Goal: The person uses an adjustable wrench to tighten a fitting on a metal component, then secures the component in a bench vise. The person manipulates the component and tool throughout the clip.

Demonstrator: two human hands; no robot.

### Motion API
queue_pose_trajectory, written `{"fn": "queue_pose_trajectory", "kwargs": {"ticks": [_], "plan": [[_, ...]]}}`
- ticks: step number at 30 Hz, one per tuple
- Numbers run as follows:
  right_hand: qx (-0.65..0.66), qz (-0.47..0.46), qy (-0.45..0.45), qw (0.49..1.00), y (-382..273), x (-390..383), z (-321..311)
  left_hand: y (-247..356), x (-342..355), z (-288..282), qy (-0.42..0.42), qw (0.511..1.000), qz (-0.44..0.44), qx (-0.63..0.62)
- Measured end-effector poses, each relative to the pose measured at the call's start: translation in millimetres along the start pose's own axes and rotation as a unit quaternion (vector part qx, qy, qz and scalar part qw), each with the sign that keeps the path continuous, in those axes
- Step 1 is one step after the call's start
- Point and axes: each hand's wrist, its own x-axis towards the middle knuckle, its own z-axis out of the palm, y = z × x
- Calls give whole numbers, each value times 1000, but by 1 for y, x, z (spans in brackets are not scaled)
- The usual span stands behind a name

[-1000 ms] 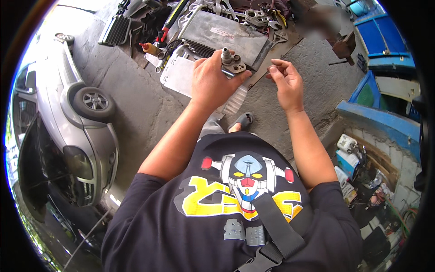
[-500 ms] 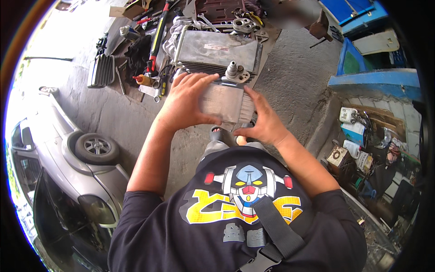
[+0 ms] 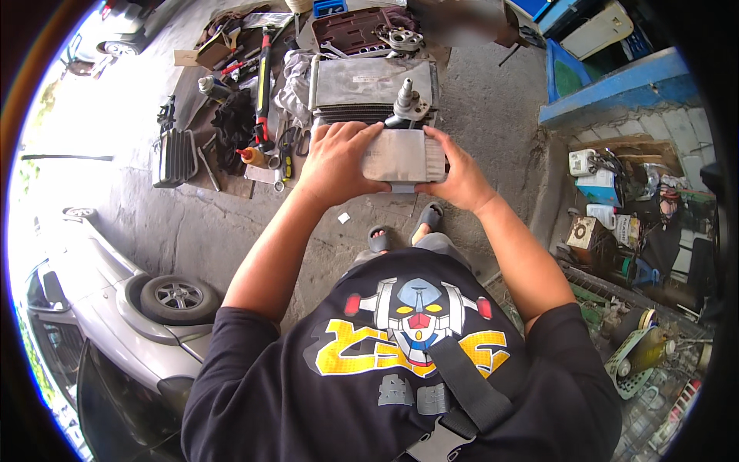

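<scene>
Between my two hands I hold a grey, box-shaped metal part (image 3: 394, 154) with a ribbed right end. My left hand (image 3: 339, 160) grips its left side, fingers over the far edge and thumb along the near edge. On the right end, my right hand (image 3: 460, 174) closes round the ribs, with its thumb at the near edge. A metal flange with a stepped post (image 3: 408, 106) stands just beyond the part; whether they are joined I cannot tell. Behind it lies a flat, finned metal cooler (image 3: 373, 81) like a radiator.
Left of the cooler lie a long red-and-black bar (image 3: 263, 88), a yellow-capped bottle (image 3: 258, 158), a finned metal unit (image 3: 175, 158) and rags (image 3: 293, 88). A maroon tool case (image 3: 350, 32) is farther back. A silver car (image 3: 115, 285) stands at left, clutter and containers (image 3: 596, 189) at right.
The view has shifted, showing more ground around my feet. Both hands still hold the metal part, now turned squarer and slightly farther out and to the right.
</scene>
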Motion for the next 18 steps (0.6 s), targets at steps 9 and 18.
{"fn": "queue_pose_trajectory", "kwargs": {"ticks": [9, 18], "plan": [[5, 19, -19, 1000, 4, 10, -4, -2, 3, 0, -6, 1000, -13, -1], [26, 44, -14, 999, 5, 6, -1, -3, 3, 3, 6, 1000, -17, -3]]}}
